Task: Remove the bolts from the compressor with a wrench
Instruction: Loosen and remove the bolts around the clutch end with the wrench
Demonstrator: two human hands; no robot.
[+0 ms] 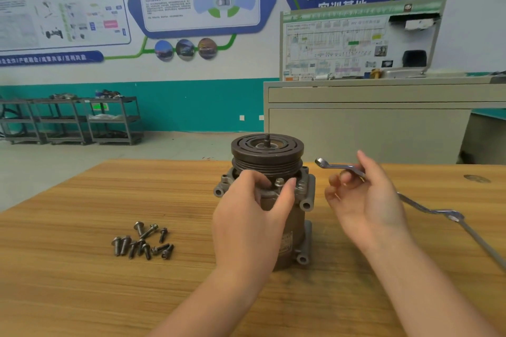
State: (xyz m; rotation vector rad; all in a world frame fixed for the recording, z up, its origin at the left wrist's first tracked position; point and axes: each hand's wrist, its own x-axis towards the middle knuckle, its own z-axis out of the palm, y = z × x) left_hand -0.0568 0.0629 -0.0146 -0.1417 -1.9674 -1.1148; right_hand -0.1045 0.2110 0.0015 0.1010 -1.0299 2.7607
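Compressor (276, 200) stands upright on the wooden table (82, 200), pulley (267, 152) on top, threaded shaft stub poking up from the pulley centre.

Left hand (252, 216) is on the compressor's front, just under the pulley — thumb and fingers curled in around a bolt (279, 182) that stands up from the flange. Bolt head is visible between the fingertips. Whether the fingers actually pinch it or only sit close around it, I cannot tell for sure; it looks like a pinch.

Right hand (361, 200) is to the right of the compressor, apart from it, palm turned toward the camera. Fingers curled round a wrench (339, 167) — the ring end sticks out to the left, above the table, near the pulley but not touching it. Wrench is not on any bolt.

Loose bolts (142, 241) lie in a small pile on the table, left of the compressor and well apart from it.

A second long metal tool (443, 213) lies on the table at the right edge, running behind the right wrist toward the lower right corner.

Background: grey cabinet (369, 123), wiring diagram board (342, 46) on top of it, dark shelving carts (82, 120) against the teal wall.
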